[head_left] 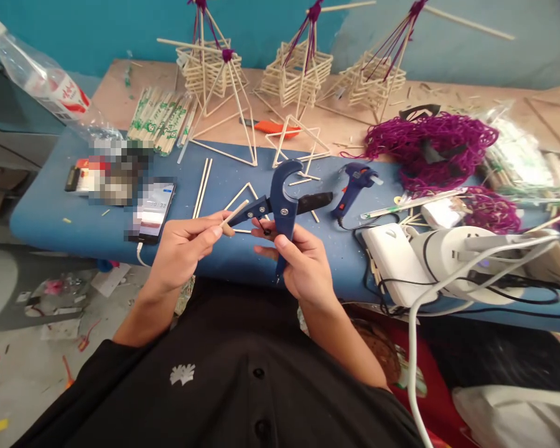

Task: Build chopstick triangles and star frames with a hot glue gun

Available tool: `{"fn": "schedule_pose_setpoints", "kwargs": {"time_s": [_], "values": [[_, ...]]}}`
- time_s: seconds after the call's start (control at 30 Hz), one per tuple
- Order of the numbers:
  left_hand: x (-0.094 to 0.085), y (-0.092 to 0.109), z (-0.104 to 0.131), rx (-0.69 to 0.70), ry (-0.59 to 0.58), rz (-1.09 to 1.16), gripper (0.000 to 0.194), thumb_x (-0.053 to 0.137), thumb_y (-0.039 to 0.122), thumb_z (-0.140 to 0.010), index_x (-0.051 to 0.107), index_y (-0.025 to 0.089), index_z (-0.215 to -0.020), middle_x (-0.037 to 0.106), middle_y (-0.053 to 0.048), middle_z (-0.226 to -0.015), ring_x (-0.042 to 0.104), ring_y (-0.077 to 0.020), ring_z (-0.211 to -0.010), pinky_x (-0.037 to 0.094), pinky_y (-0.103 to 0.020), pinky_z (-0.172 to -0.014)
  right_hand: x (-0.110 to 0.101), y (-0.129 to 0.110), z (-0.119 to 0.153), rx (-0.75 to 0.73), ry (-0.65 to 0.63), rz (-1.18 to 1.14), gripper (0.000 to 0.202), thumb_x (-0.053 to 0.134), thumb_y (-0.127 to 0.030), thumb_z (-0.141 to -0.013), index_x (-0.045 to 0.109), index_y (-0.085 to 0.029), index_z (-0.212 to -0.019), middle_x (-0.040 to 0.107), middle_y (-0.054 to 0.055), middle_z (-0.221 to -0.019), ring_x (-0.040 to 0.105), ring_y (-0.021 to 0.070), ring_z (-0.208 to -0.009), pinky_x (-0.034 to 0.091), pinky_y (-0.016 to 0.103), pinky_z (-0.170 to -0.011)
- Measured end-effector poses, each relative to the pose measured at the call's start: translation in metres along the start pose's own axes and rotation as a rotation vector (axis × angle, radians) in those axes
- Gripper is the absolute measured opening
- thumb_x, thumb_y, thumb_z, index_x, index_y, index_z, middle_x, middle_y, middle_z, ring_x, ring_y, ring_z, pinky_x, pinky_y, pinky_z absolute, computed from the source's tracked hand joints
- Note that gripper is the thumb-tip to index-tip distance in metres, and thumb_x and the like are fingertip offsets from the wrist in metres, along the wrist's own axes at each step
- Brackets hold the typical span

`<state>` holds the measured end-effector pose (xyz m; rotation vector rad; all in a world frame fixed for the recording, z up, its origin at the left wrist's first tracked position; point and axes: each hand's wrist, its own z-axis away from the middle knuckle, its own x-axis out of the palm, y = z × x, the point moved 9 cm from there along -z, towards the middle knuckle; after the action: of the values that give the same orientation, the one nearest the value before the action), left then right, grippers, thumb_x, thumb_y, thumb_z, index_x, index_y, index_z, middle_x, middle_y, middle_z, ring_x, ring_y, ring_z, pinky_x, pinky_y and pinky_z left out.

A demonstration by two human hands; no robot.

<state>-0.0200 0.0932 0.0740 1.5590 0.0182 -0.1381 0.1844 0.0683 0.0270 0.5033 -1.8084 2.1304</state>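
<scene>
Between thumb and fingers, my left hand pinches a short wooden stick, its upper end pointing up and right. The fingertips are close to the dark blue arm of a cutter. My right hand is wrapped around that cutter, whose hooked jaw points up above the blue mat. Just behind the tool lie thin sticks set in a triangle. Two parallel sticks rest to the left of it. A blue glue gun lies right of the cutter.
Stick frames with purple string stand along the back. Purple string is heaped at right, near a white power strip with cables. A phone, wrapped sticks and a plastic bottle are at left. An orange knife lies behind.
</scene>
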Motion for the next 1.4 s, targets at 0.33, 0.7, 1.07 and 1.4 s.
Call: {"fn": "schedule_pose_setpoints", "kwargs": {"time_s": [0.33,0.7,1.07,1.4], "values": [[0.025,-0.023,0.003,-0.048,-0.108,0.1,0.029,0.082,0.047,-0.093,0.091,0.019,-0.089,0.066,0.0,-0.066,0.028,-0.0042,-0.047,0.022,-0.024,-0.045,0.037,0.032,-0.007,-0.097,-0.267,0.039,0.062,0.078,-0.072,-0.092,0.075,-0.03,-0.137,0.074,0.011,-0.151,0.063,0.0334,-0.153,0.048,0.057,-0.133],[0.006,0.03,0.004,0.226,0.115,-0.075,0.023,0.079,0.043,-0.102,0.092,0.025,-0.097,0.074,0.001,-0.067,0.062,-0.0129,-0.056,0.063,-0.032,-0.077,0.016,-0.058,0.015,-0.452,0.058,0.842,0.036,0.065,-0.033,-0.106,0.061,-0.024,-0.141,0.074,0.011,-0.133,0.074,0.028,-0.124,0.059,0.052,-0.115],[0.014,0.043,0.008,0.303,0.114,-0.004,0.024,0.076,0.045,-0.106,0.091,0.029,-0.096,0.07,0.001,-0.065,0.07,-0.0165,-0.067,0.057,-0.03,-0.068,0.036,-0.066,0.027,-0.565,-0.024,1.221,0.062,0.059,-0.016,-0.096,0.045,-0.015,-0.156,0.064,0.021,-0.145,0.064,0.0347,-0.137,0.057,0.057,-0.118],[0.026,0.05,0.011,0.312,0.044,-0.197,0.035,0.073,0.049,-0.106,0.087,0.025,-0.085,0.062,0.001,-0.064,0.048,-0.0137,-0.06,0.037,-0.032,-0.058,0.052,-0.062,0.031,-0.586,-0.091,1.379,0.072,0.057,-0.012,-0.09,0.04,-0.012,-0.16,0.062,0.024,-0.141,0.062,0.0388,-0.127,0.056,0.063,-0.114]]}}
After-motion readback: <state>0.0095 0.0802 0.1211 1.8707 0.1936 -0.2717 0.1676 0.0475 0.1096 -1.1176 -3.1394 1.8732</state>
